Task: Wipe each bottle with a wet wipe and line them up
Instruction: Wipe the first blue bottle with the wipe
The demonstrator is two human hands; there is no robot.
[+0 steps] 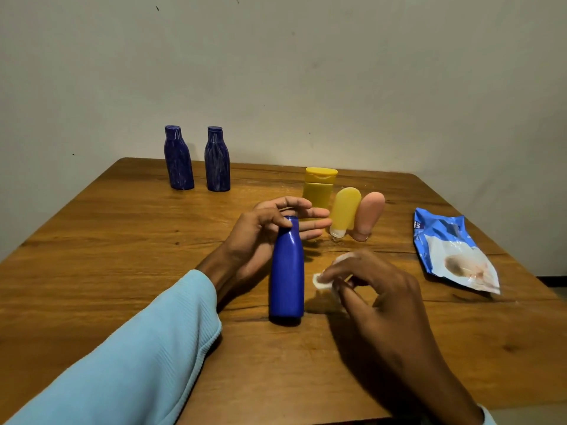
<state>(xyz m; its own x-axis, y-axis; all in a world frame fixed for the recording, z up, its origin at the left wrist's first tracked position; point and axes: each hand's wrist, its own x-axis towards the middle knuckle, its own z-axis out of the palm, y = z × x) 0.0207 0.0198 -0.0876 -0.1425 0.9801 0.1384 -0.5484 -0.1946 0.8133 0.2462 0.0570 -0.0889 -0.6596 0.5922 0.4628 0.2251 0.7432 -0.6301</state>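
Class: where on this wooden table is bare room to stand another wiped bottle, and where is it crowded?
Bare: right of the two dark blue bottles along the far edge, and the left side. Crowded: around the yellow flip-cap bottle and both hands.

L hand (270,228) pinches top of upright blue bottle (287,271); R hand (371,289) holds crumpled wet wipe (322,279) just beside it, on wooden table (92,271).

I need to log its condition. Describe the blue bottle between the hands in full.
The blue bottle is plain, glossy and plastic-looking, with no label showing. It stands upright on the wooden table, its body narrowing to a blue cap. The left hand holds its neck, thumb on the cap; the right hand, pinching a white wipe, is beside it.
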